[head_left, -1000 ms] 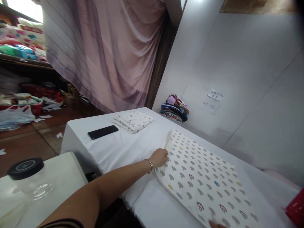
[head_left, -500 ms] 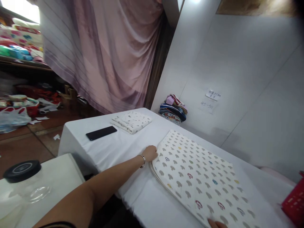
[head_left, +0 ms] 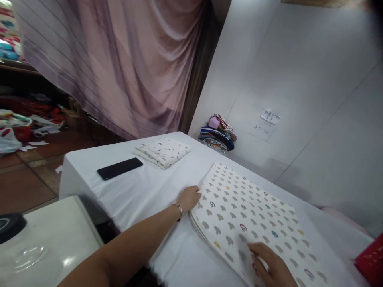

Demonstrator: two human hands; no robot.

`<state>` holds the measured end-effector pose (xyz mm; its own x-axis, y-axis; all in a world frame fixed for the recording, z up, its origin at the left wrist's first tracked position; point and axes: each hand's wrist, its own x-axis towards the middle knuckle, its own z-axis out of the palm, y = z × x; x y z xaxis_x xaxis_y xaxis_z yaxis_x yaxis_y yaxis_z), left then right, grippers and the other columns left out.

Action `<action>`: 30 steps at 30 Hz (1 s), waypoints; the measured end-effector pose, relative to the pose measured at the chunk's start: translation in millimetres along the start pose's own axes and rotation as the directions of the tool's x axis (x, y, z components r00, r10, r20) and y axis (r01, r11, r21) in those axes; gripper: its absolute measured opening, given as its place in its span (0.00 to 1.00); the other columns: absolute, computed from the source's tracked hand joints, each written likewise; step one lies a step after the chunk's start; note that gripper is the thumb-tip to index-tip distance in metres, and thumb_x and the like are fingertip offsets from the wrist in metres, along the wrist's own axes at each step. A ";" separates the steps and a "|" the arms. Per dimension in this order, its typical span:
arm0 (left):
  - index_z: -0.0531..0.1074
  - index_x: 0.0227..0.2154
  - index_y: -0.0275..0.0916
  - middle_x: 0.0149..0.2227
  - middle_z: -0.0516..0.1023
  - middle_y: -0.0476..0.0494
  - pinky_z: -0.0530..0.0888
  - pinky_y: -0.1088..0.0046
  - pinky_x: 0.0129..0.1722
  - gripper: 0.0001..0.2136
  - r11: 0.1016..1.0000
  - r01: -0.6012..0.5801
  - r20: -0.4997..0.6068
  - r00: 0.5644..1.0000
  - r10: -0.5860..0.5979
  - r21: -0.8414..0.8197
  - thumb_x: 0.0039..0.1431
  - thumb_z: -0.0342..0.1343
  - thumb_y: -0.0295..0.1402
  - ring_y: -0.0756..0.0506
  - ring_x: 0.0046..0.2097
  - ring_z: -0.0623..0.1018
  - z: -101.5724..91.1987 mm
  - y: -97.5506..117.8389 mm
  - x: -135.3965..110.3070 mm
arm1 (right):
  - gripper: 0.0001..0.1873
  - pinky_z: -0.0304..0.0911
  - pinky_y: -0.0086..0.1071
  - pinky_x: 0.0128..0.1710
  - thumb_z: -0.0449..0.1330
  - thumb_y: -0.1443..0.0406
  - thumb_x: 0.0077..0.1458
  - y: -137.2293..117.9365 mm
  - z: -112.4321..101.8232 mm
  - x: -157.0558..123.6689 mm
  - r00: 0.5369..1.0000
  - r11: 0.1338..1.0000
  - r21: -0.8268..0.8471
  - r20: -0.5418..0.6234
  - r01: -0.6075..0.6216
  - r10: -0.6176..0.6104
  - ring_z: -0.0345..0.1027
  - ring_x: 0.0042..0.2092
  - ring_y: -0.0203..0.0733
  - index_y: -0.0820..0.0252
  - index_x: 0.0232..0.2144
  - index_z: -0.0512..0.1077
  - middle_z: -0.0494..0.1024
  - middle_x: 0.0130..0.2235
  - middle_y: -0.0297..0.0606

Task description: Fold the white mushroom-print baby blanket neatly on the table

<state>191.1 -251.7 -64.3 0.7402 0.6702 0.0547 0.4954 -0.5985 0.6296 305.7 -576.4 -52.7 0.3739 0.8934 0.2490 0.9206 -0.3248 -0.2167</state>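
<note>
A white cloth (head_left: 254, 207) printed with grey mushroom-like shapes and a few coloured ones lies folded in layers on the white-covered table (head_left: 167, 191). My left hand (head_left: 189, 198), a bracelet on its wrist, is closed at the cloth's left edge; its fingertips are partly hidden. Over the near part of the cloth, my right hand (head_left: 272, 265) has thumb and finger brought together, apparently pinching the fabric, which is slightly blurred there. A smaller folded white cloth (head_left: 164, 151) with a fine print rests farther back.
A black phone (head_left: 120, 168) lies on the table's left side. Folded textiles (head_left: 218, 133) are piled against the wall at the back. A red object (head_left: 371, 257) stands at the right edge. A pale surface with a black lid (head_left: 10, 227) is at lower left; a pink curtain (head_left: 134, 67) hangs behind.
My right hand has come up and left from the near edge onto the cloth. My left hand stays at its left edge. The view has shifted slightly.
</note>
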 end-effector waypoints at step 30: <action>0.69 0.25 0.39 0.27 0.74 0.50 0.58 0.76 0.28 0.10 0.982 0.051 0.098 0.995 -0.033 -0.182 0.56 0.45 0.34 0.50 0.30 0.70 -3.9 -7.0 -1.1 | 0.09 0.60 0.32 0.46 0.51 0.69 0.56 2.8 73.3 316.9 0.890 0.943 0.011 0.326 0.334 -0.319 0.64 0.47 0.41 0.59 0.36 0.70 0.72 0.46 0.40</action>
<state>185.0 -246.5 -65.7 0.7643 0.6434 -0.0425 0.4410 -0.4736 0.7624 418.5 -271.4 -43.6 0.0024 0.9999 -0.0167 0.9914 -0.0045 -0.1311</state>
